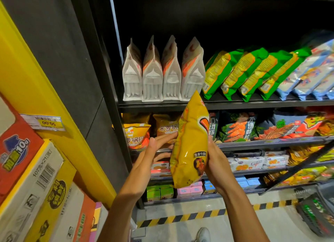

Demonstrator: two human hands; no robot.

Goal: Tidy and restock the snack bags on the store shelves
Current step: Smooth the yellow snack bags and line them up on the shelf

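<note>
Fingers (162, 138) of the left hand (153, 151) lay nearly straight, flat against the left face of the yellow bag (189, 142); the right hand (215, 160) wrapped the bag's right edge from behind, fingertips hidden. Bag was held upright in mid-air, in front of the second shelf (253, 142), its top corner overlapping the top shelf (162, 104) edge. Not yet on any shelf.

Head view, progress (judged): top shelf looked orderly, with four white pouches (162, 70) upright in a row, green bags (244, 73) leaning in a line, blue bags (307, 73) at far right. Second shelf, left end, held matching yellow-orange bags (137, 133), so the held bag likely belonged there; a brown bag (166, 128) sat just beside them. Placement remained. Dark shrimp-snack bags (235, 128) to the right appeared faced forward.

Surroundings: lower shelves held small boxes (189, 189). Stacked cartons (36, 187) stood near left against a yellow panel (36, 79). A basket (318, 211) with stock sat on the floor at near right, so more restocking probably remained. Hazard tape (180, 218) ran along the floor.

Obstruction: the left hand lay between bag and target slot; a dark diagonal bar (298, 166) crossed the lower shelves at right.
</note>
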